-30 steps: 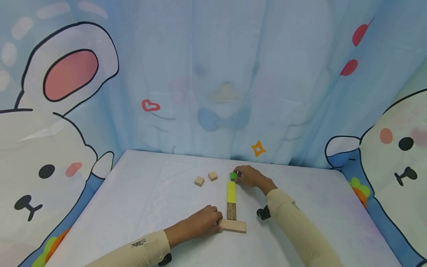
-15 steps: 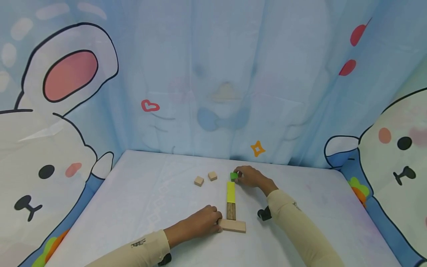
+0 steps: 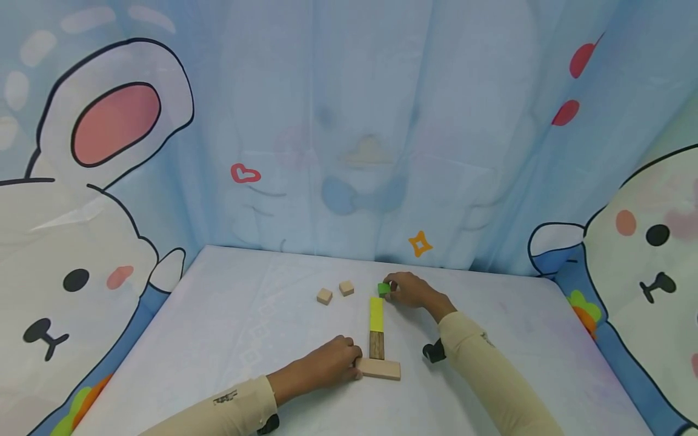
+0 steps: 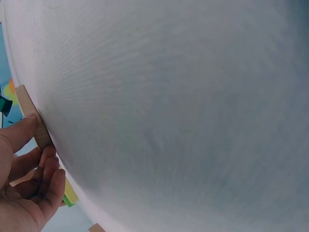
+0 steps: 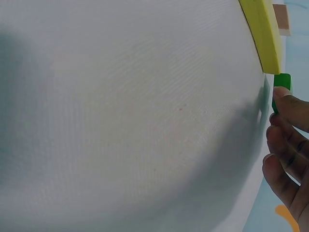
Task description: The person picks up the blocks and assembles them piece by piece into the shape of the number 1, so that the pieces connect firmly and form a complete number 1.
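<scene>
Green wood, or something like it, formed a small block [image 3: 383, 290] pinched by the right hand [image 3: 410, 289] near the far end of a yellow block [image 3: 377, 315]. A brown block [image 3: 377, 345] came next, then a plank [image 3: 380, 369] whose left end the left hand [image 3: 329, 363] gripped.

The head view looks forward and down from 6 o'clock, farthest back, across the white table [image 3: 245, 321]. The 2 wrist views sit close above it, with the left fingers [image 4: 54, 193] at 8 o'clock and right fingers [image 5: 279, 179] at 3 o'clock; both catch the yellow rectangular block [image 3: 376, 315] and small green block [image 3: 383, 290].
</scene>
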Demonstrator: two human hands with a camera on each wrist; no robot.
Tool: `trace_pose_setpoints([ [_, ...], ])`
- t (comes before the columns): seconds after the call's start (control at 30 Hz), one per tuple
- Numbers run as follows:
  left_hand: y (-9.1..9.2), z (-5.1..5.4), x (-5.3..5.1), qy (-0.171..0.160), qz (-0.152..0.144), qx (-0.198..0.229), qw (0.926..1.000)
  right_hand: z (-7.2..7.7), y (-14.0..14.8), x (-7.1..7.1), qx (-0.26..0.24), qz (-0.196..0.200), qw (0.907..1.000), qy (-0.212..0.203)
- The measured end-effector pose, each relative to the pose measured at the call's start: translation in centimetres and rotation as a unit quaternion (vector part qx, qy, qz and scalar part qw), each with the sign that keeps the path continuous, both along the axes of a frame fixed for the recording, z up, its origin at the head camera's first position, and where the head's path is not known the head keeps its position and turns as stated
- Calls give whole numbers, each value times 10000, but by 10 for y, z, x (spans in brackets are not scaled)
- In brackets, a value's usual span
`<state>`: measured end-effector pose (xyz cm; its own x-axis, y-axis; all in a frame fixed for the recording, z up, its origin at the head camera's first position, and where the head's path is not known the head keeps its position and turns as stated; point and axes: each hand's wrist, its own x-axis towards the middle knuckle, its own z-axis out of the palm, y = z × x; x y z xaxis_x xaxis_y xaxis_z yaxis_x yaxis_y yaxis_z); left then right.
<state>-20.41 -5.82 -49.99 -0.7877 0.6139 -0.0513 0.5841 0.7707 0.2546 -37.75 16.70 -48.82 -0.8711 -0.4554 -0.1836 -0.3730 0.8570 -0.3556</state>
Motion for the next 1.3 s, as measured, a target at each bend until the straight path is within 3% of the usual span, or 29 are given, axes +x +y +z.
trace_pose_setpoints([
  [1.3,-2,-5,-1,133,-53,90,9999,-8,4,3,-60,234,9996,168],
])
